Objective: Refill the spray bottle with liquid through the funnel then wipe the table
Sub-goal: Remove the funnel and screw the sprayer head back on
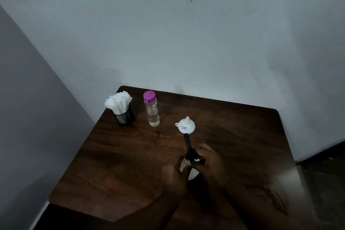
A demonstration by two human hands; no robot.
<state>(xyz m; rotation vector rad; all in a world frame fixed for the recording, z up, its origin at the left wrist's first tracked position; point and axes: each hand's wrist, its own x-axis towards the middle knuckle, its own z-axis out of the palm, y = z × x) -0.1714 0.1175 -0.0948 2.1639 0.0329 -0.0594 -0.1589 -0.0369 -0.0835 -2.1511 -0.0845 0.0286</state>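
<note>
The dark wooden table (233, 136) bears a mesh cup (124, 116) of napkins (118, 101), a purple-capped bottle (153, 112) and an inverted funnel (185, 126).

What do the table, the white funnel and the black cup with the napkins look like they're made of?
Table: wood or wood-look laminate, dark brown, slightly glossy; streaky grain and a pale reflection show.
White funnel: probably plastic, smooth and matte; moulded hanging tab, opaque even colour.
Black cup: likely metal wire mesh; fine see-through weave.

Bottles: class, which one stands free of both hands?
The clear bottle with the purple cap; the left hand and right hand grip the spray bottle.
</note>
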